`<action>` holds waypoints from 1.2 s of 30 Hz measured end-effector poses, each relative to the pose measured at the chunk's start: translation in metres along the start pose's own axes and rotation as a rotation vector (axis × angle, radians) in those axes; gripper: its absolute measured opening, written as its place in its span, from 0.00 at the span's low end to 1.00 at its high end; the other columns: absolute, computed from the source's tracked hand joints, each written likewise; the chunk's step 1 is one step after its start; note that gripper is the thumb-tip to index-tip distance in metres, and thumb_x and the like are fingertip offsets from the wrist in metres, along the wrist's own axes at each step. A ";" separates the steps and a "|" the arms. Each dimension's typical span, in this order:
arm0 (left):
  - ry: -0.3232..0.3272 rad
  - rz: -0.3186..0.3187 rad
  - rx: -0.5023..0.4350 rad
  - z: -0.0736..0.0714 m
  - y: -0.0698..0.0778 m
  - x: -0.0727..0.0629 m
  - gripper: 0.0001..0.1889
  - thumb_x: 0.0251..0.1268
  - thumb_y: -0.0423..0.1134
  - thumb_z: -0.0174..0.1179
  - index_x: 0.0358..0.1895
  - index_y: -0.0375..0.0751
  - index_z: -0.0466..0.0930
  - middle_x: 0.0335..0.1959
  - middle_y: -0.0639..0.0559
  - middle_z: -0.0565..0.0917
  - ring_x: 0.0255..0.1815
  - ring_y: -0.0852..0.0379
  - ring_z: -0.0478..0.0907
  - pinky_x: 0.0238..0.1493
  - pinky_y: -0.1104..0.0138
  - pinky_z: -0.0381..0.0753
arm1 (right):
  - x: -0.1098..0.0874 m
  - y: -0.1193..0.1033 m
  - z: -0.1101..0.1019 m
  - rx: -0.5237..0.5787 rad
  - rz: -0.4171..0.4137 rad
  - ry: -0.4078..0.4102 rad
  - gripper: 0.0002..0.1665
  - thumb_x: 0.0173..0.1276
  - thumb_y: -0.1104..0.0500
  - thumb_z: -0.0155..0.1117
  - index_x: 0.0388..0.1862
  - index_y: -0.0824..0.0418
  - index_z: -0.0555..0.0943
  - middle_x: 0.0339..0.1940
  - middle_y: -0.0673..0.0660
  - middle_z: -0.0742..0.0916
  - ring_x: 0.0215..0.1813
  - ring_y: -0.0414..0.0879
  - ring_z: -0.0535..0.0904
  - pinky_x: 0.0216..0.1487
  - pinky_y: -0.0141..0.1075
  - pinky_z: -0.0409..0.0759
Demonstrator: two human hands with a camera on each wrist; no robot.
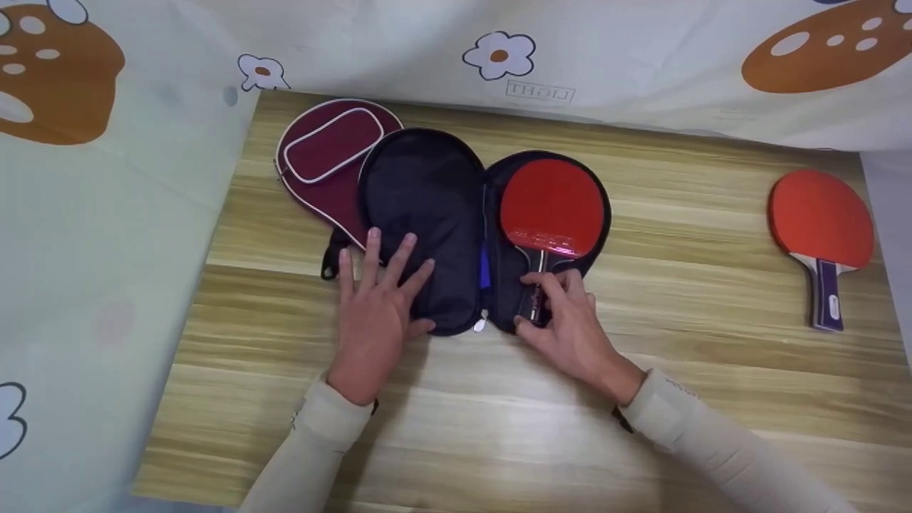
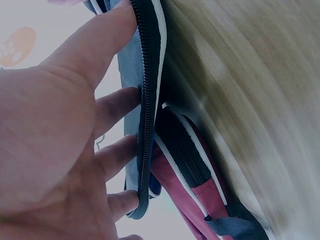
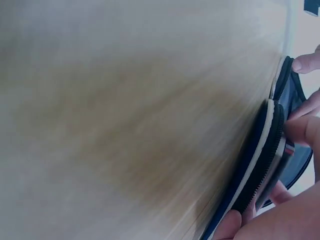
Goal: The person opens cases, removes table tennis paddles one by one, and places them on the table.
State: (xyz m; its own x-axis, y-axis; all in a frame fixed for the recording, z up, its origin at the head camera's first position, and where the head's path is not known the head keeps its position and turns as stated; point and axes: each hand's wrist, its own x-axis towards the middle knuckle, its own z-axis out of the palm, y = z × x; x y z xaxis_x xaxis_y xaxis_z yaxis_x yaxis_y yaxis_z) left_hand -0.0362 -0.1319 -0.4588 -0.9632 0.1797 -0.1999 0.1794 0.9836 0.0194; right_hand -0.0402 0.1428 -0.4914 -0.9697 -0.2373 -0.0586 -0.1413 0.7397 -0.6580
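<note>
An unzipped dark table tennis bat case [image 1: 424, 189] lies spread out on the table, its two halves side by side. A red table tennis bat [image 1: 552, 203] sits in the right half, handle toward me. My right hand [image 1: 573, 328] has its thumb and fingers curled about the handle, close to the case's rim. In the right wrist view, its fingers touch both the handle [image 3: 287, 152] and the zipped edge. My left hand [image 1: 374, 320] rests with spread fingers on the left half. The left wrist view shows fingertips along the case's zipper [image 2: 145, 100].
A maroon bat case [image 1: 335, 146] with white piping lies partly beneath the dark case's left half. Another red bat [image 1: 823, 221] with a purple-and-white handle lies at the table's right side. A patterned curtain [image 1: 427, 43] borders the wooden table [image 1: 712, 285] behind and at left.
</note>
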 end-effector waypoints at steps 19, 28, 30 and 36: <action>0.098 0.012 0.013 0.001 0.000 -0.003 0.43 0.52 0.67 0.69 0.75 0.66 0.69 0.85 0.57 0.54 0.87 0.39 0.42 0.83 0.37 0.44 | -0.007 -0.003 -0.019 0.389 0.407 0.009 0.51 0.61 0.65 0.60 0.82 0.58 0.51 0.60 0.61 0.77 0.51 0.51 0.75 0.52 0.34 0.72; 0.089 0.012 0.017 0.004 0.000 -0.002 0.43 0.53 0.67 0.69 0.75 0.67 0.68 0.85 0.58 0.53 0.87 0.39 0.40 0.83 0.37 0.41 | -0.010 0.006 -0.019 0.402 0.408 0.090 0.47 0.69 0.59 0.65 0.82 0.58 0.53 0.54 0.62 0.78 0.51 0.50 0.74 0.51 0.32 0.71; 0.082 0.011 0.019 0.003 0.000 -0.002 0.43 0.53 0.67 0.68 0.76 0.67 0.67 0.85 0.58 0.52 0.87 0.39 0.39 0.83 0.37 0.41 | -0.011 0.007 -0.018 0.397 0.404 0.121 0.47 0.69 0.56 0.68 0.81 0.58 0.55 0.53 0.62 0.78 0.49 0.49 0.74 0.48 0.30 0.71; 0.064 0.006 0.024 0.003 0.000 -0.001 0.43 0.54 0.67 0.67 0.76 0.68 0.66 0.86 0.58 0.51 0.87 0.39 0.38 0.83 0.37 0.41 | -0.012 0.011 -0.019 0.471 0.395 0.253 0.41 0.69 0.58 0.70 0.78 0.56 0.64 0.50 0.60 0.79 0.46 0.44 0.74 0.44 0.25 0.73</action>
State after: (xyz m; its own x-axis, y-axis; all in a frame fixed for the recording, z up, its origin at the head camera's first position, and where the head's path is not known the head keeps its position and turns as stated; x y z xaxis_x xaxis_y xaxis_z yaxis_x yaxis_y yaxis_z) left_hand -0.0346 -0.1326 -0.4613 -0.9727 0.1870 -0.1372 0.1893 0.9819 -0.0036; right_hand -0.0337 0.1659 -0.4835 -0.9558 0.1926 -0.2222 0.2808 0.3732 -0.8842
